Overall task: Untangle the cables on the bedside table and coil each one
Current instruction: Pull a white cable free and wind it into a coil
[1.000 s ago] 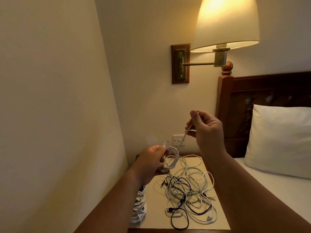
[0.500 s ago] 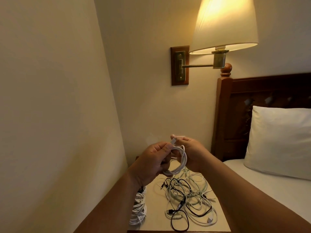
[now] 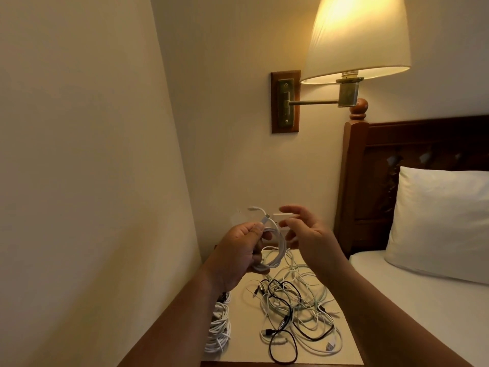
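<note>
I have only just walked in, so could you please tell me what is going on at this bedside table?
A person is sorting cables. The left hand holds a coiled white cable above the bedside table, one plug end sticking up. The right hand is open beside it, holding nothing. A tangle of white and black cables lies on the table, with a heap of white cable coils at its left edge.

Left hand (image 3: pixel 238 256): raised, grip curled round a white cable coil (image 3: pixel 281 242), thumb on top. Right hand (image 3: pixel 311 238): raised just beside it, fingers (image 3: pixel 290 209) spread, relaxed. Left forearm (image 3: pixel 172 329) and right forearm (image 3: pixel 383 327): bare, extended forward.
</note>
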